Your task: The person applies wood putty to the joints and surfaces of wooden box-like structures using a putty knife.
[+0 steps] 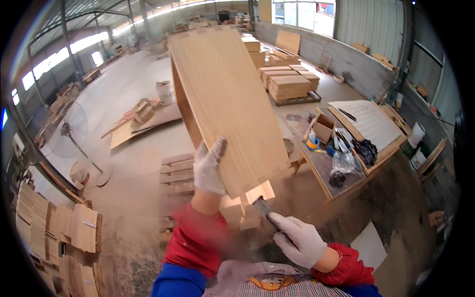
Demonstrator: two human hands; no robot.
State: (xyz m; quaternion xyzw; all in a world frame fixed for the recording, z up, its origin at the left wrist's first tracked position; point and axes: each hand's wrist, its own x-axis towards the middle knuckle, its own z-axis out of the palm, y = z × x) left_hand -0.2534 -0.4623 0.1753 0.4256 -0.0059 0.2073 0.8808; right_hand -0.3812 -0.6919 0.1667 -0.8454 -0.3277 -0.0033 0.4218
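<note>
A light wooden box (227,99), like a drawer with finger joints at its ends, stands tilted up in front of me. Its broad side faces me, and a dark open hollow shows along its left edge. My left hand (209,168), in a whitish glove, grips that edge near the lower corner, thumb on the broad face. Below the box, my gloved right hand (299,241) is closed round a scraper-like tool (263,207) with a dark flat blade. The blade points up toward the box's bottom end, close to pale wooden blocks (262,193); I cannot tell whether it touches anything.
At right stands a workbench (316,163) with a small open box, plastic bags and an orange-blue container. Behind it are stacked boards (287,84). A slatted pallet (176,175) lies left of the box. Further left are a standing fan (69,131) and wood stacks (81,227).
</note>
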